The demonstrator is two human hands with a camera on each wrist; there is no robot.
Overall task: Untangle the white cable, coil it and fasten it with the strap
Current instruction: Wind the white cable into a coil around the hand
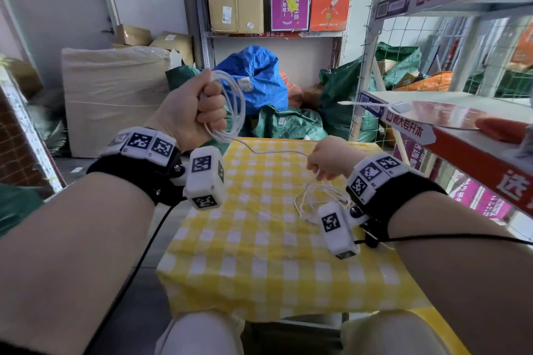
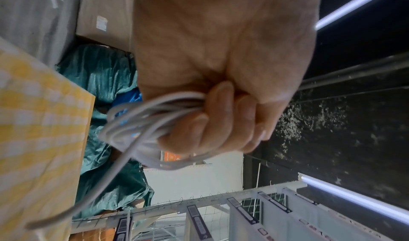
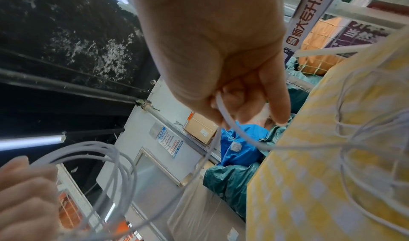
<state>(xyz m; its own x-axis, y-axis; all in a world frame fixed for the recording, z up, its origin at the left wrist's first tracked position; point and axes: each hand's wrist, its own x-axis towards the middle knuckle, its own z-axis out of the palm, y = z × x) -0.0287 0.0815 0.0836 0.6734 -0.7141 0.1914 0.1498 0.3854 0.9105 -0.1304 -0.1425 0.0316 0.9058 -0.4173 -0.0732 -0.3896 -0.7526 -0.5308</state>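
Note:
My left hand is raised above the table's far left corner, fist curled round several loops of the thin white cable. The left wrist view shows those loops bunched under my curled fingers. From the coil one strand runs down and right to my right hand, which pinches the cable between thumb and fingers. Below that hand the remaining cable lies in a loose tangle on the yellow checked tablecloth. I see no strap.
A metal shelf rack with red and white labels stands close on the right, level with my right hand. Green and blue sacks and cardboard boxes pile up behind the table. My knees are at the table's near edge.

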